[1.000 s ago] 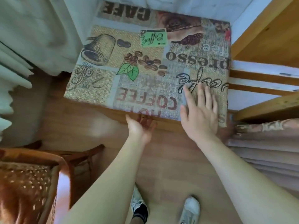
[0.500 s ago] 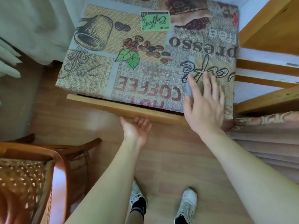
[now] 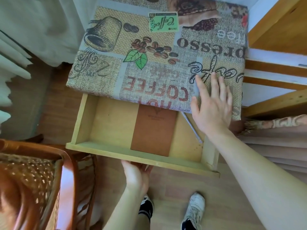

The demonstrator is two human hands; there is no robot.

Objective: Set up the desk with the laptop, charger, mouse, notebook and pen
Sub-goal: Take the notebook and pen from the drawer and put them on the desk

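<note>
A wicker chair [image 3: 29,185] is located at 8 o'clock, and wooden shelving [image 3: 279,70] at 3 o'clock. The desk [image 3: 149,47] is covered by a coffee-print cloth. The drawer [image 3: 114,153] is pulled out, its front gripped from below by the left hand [image 3: 137,175]. The right hand [image 3: 212,103] is laid flat, fingers spread, on the cloth. Inside the drawer, a brown notebook [image 3: 153,131] is seen at centre, with a silver pen [image 3: 192,128] at its 3 o'clock.

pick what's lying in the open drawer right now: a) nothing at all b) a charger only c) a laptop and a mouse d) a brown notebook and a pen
d: the open drawer holds a brown notebook lying flat and a slim silver pen to its right, while the left hand grips the drawer's front edge from below.
</note>
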